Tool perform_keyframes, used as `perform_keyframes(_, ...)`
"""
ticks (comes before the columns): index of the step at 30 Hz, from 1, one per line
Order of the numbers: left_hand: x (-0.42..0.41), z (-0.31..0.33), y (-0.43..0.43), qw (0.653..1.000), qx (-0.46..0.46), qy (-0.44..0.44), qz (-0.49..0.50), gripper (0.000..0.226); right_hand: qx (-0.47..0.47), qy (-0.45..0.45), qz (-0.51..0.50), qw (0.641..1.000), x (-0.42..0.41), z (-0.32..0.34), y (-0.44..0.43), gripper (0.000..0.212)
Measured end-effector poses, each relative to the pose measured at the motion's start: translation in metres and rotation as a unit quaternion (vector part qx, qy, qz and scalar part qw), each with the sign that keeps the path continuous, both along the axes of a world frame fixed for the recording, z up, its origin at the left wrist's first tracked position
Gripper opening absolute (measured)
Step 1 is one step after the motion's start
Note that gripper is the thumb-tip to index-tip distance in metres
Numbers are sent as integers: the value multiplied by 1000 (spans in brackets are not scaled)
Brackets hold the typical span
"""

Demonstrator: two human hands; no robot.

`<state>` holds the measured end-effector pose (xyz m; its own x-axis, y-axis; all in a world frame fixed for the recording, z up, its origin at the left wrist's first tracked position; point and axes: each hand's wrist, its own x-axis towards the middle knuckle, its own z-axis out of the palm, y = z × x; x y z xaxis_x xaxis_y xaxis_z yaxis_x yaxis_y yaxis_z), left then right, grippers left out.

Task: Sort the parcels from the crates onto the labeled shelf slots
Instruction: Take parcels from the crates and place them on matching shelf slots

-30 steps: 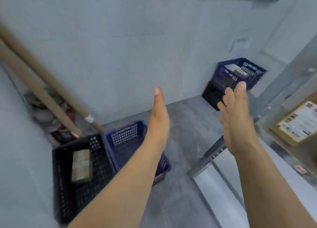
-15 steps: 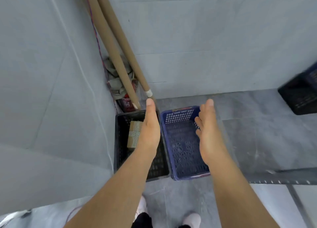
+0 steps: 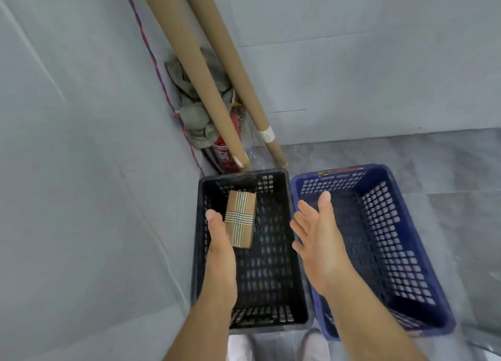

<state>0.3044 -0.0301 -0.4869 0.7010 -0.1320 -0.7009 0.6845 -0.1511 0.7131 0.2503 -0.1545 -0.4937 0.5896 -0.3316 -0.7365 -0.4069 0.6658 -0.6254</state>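
Left hand (image 3: 221,248) open, fingers flat beside taped parcel (image 3: 240,219) in black crate (image 3: 295,255), to flank it; right hand (image 3: 320,241) spread over crate divide, blue crate (image 3: 423,255) looks empty.

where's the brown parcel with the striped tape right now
In the head view, the brown parcel lies in the far left part of the black crate, just beside the left hand, with the blue crate to the right.

Perforated plastic crates (image 3: 287,317); matt cardboard parcel (image 3: 240,219); smooth cardboard tubes (image 3: 195,62).
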Motion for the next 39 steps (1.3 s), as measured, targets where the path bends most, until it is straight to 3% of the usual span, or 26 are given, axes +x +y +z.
perform_keyframes(10,68,-208,22,996,74,44,0,78,13,49,77,996,56,-215,14,83)
perform_keyframes(17,99,-307,23,995,88,38,-33,78,26,69,115,991,87,-316,25,83)
perform_keyframes(27,124,-393,24,979,186,7,-81,79,37,107,132,985,113,-397,32,90)
perform_keyframes(30,123,-410,24,981,179,16,-78,112,29,111,158,981,119,-412,33,90)
perform_keyframes(32,120,-418,22,981,178,13,-75,123,40,95,168,980,121,-417,34,85)
perform_keyframes(35,113,-417,18,984,157,0,-89,113,41,67,174,982,117,-419,38,82)
perform_keyframes(39,97,-414,16,991,93,36,-94,82,-39,95,191,976,103,-403,42,83)
